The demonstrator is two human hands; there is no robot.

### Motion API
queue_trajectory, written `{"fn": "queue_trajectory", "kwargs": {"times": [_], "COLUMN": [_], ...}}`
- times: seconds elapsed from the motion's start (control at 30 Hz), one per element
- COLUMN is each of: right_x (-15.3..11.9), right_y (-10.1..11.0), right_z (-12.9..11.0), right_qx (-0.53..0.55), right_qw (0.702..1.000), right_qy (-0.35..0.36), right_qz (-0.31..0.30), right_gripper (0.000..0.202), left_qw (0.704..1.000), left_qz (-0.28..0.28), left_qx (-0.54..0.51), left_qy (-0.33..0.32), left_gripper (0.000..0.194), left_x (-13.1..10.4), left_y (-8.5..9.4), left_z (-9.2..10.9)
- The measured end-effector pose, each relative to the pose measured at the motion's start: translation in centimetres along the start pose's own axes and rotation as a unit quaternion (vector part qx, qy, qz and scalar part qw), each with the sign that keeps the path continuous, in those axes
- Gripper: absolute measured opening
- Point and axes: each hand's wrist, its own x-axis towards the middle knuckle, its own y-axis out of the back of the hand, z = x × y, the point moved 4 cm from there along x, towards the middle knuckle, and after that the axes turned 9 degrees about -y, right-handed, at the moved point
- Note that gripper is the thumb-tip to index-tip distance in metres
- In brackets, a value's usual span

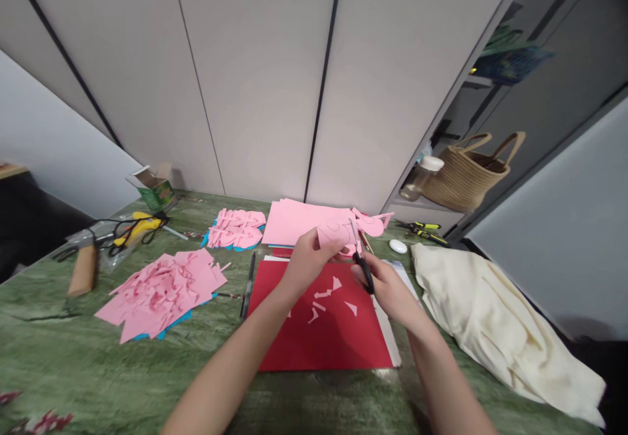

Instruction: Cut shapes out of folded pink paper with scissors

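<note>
My left hand (pixel 310 258) is closed on a piece of pink paper (pixel 334 233) with drawn curved lines, held up above a red sheet (pixel 314 343). In my right hand (pixel 385 284) are black-handled scissors (pixel 363 271), their blades pointing up and away at the right edge of the pink paper. Several small pink scraps (pixel 324 293) lie on the red sheet below. Behind my hands lies a stack of large pink sheets (pixel 289 222). More cut pink paper (pixel 373 226) shows just beyond the scissors, partly hidden.
Left are a heap of pink offcuts (pixel 167 291), stacked pink cutouts (pixel 235 229), a yellow-handled tool (pixel 140 226) and a small green box (pixel 154 190). A dark pen (pixel 250 278) lies beside the red sheet. Right are a white oval object (pixel 398 246), green-black pliers (pixel 424 231) and cream cloth (pixel 490 317).
</note>
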Motion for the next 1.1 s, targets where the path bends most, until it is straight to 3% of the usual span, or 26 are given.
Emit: {"fn": "queue_trajectory", "kwargs": {"times": [0.13,0.3,0.4,0.5,0.6,0.73,0.83,0.93,1.1], "right_x": [0.0,-0.3,-0.7,-1.5,-2.6,-3.4,-3.2,-2.7,-2.4], "right_y": [-0.2,-1.0,-1.3,-1.3,-0.6,1.1,1.8,1.8,1.1], "right_z": [-0.2,-0.9,-1.1,-1.6,-2.1,-2.4,-2.1,-1.7,-1.5], "right_qx": [0.021,0.053,0.037,-0.017,-0.083,-0.094,-0.058,-0.055,-0.053], "right_qw": [1.000,0.998,0.996,0.990,0.979,0.979,0.984,0.984,0.980], "right_qy": [-0.002,0.012,0.005,-0.003,0.003,0.004,-0.001,-0.011,-0.011], "right_qz": [0.006,-0.038,-0.078,-0.141,-0.184,-0.178,-0.168,-0.168,-0.191], "right_gripper": [0.029,0.026,0.027,0.026,0.025,0.025,0.027,0.029,0.029], "left_qw": [0.994,0.952,0.934,0.934,0.954,0.989,0.996,0.997,0.995], "left_qz": [0.053,0.134,0.196,0.225,0.213,0.140,0.068,0.022,0.014], "left_qx": [-0.090,-0.261,-0.286,-0.273,-0.209,-0.039,0.041,0.063,0.081], "left_qy": [0.029,0.086,0.084,0.057,0.023,-0.026,-0.039,-0.039,-0.051], "left_gripper": [0.021,0.016,0.016,0.016,0.015,0.013,0.009,0.017,0.016], "left_x": [-0.5,-1.2,-1.0,-0.2,0.8,1.5,1.4,1.2,1.0], "left_y": [-1.0,-2.2,-1.6,0.2,2.3,3.9,3.8,3.3,2.7], "left_z": [-0.8,-2.0,-2.3,-2.3,-1.8,-0.4,0.5,0.9,1.0]}}
